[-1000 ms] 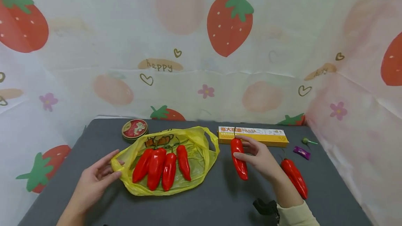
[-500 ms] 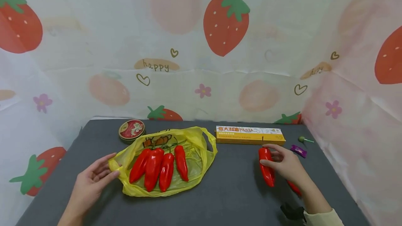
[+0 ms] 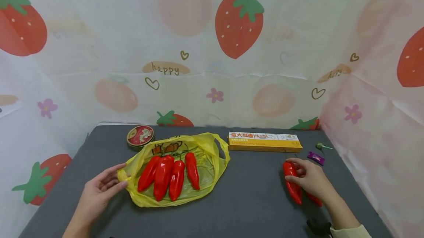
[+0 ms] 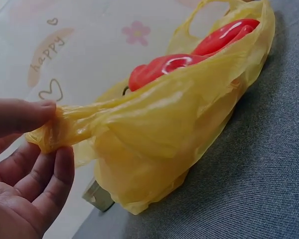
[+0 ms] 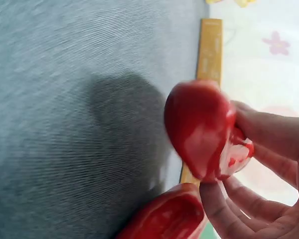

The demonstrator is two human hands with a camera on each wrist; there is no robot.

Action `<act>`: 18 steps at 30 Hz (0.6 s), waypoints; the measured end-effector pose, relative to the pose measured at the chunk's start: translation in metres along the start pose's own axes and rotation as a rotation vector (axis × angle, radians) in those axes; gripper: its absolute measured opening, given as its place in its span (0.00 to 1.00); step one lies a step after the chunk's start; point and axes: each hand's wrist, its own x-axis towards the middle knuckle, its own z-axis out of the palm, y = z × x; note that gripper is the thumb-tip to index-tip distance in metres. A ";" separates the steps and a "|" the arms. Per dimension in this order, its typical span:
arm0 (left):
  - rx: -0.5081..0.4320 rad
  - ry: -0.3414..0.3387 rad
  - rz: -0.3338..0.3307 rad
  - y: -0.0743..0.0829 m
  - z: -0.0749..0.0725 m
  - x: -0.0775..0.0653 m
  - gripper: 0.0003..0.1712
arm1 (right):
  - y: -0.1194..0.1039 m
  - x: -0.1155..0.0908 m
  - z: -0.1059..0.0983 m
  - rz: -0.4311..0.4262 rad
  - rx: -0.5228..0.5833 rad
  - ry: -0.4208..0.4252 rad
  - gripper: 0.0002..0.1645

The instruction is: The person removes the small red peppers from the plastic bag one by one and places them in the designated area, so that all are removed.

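Observation:
In the head view, my left hand (image 3: 99, 190) pinches the left edge of a yellow plastic bag (image 3: 212, 168). The left wrist view shows the bunched plastic (image 4: 72, 127) between thumb and fingers. Several red chili peppers (image 3: 163, 179) lie inside the open bag. Over on the right, my right hand (image 3: 313, 179) grips another red chili pepper (image 3: 293, 186), thumb on one side and fingers on the other. A second loose chili pepper (image 3: 314, 199) lies on the table beside it, partly hidden by the hand; its glossy side (image 5: 164, 219) shows in the right wrist view.
Behind the bag stands a round red-topped tin (image 3: 140, 135). A yellow and white pasta box (image 3: 265, 143) lies along the back. Farther right are a purple wrapped candy (image 3: 316, 158) and a small green item with a stem (image 3: 320, 145). The grey table (image 3: 245, 201) meets a strawberry-print curtain (image 3: 212, 39).
The right hand has carried its chili pepper rightward, away from the bag, and down beside the loose one on the table. My left hand keeps its hold on the bag.

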 end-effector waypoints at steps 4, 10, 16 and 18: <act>-0.035 -0.033 -0.019 0.001 -0.001 0.000 0.31 | 0.003 -0.001 0.003 -0.032 -0.047 0.007 0.33; -0.068 -0.058 -0.032 0.000 -0.003 0.000 0.31 | 0.003 0.000 0.006 -0.014 -0.086 0.007 0.30; -0.052 -0.054 -0.040 0.000 -0.005 0.000 0.31 | 0.004 0.001 0.006 -0.025 -0.081 0.010 0.31; -0.056 -0.053 -0.040 0.000 -0.005 0.000 0.31 | 0.004 0.000 0.005 -0.019 -0.078 0.000 0.31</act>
